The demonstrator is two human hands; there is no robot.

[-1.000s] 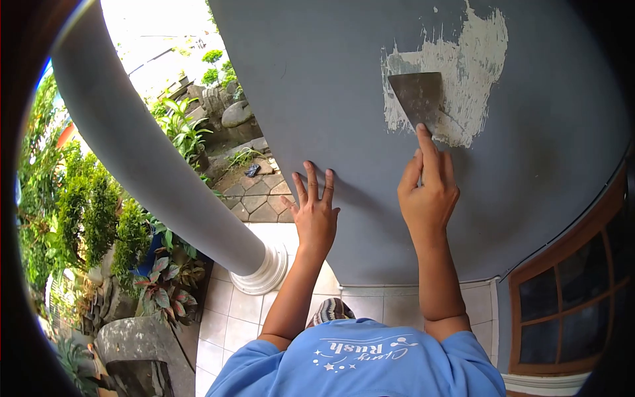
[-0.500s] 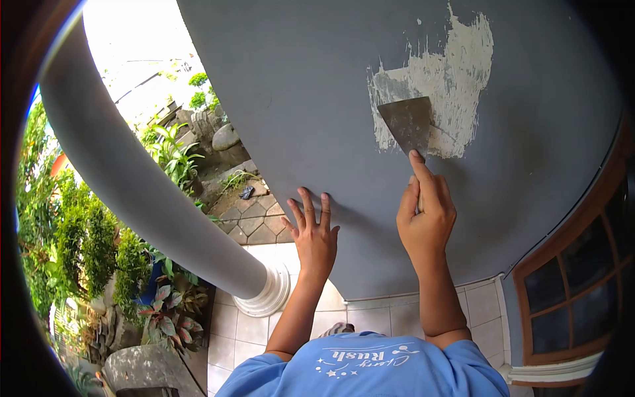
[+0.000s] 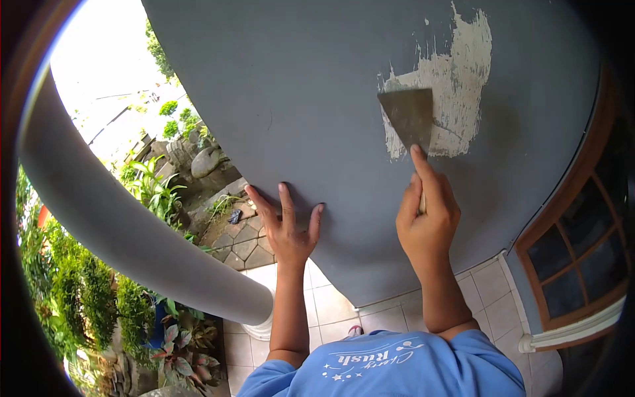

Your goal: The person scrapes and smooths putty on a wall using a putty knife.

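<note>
Head cam, close, facing grey wall (image 3: 297, 99)

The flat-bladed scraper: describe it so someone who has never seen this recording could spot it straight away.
Find the large grey painted wall, then the pale, rough patch of bare plaster at its upper right. The scraper, a dull grey metal blade flaring wide at the top, lies against that patch's left part, gripped by the right hand with its forefinger along the blade. The left hand only presses flat on the wall.

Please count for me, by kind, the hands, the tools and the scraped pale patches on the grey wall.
Hands: 2, left hand flat on the grey wall, right hand holding the tool
Scrapers: 1, scraper
Scraped pale patches: 1, patch
Total: 4
</note>
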